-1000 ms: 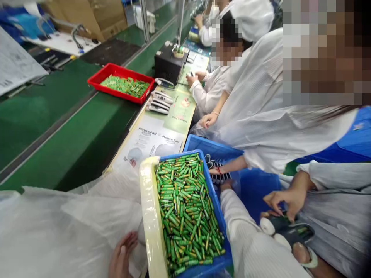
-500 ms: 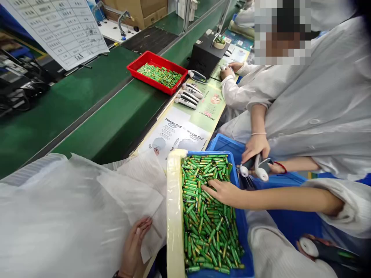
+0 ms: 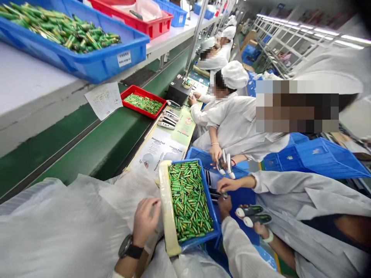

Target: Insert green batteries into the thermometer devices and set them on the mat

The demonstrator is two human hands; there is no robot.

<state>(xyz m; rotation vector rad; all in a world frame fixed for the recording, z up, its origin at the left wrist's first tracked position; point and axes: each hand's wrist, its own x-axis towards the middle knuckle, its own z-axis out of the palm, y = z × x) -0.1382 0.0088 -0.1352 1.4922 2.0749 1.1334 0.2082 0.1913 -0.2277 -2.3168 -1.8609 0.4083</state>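
A blue bin [image 3: 213, 216] full of green batteries [image 3: 189, 200] stands in front of me, its left edge wrapped in a cream padded strip [image 3: 167, 216]. My left hand [image 3: 146, 219], with a black watch, is just left of that strip, fingers loosely curved and nothing visible in them. Past the bin's right edge, my right hand [image 3: 225, 206] is closed beside a dark, striped handheld device [image 3: 213, 195]; its grip is partly hidden. A co-worker's hand [image 3: 228, 185] meets it from above. That person's other hand [image 3: 262, 229] holds two grey-and-white devices [image 3: 252, 216].
White devices [image 3: 168, 119] and a red tray [image 3: 153, 114] of batteries are along the bench beside the green conveyor [image 3: 95, 158]. A larger blue bin [image 3: 95, 65] sits on the upper-left shelf. Another co-worker's hand [image 3: 216, 153] holds white-and-grey devices.
The view has risen and widened. My left hand has lifted off the white gown. The co-worker's hand has left the batteries and is now at my right hand, which was hidden before.
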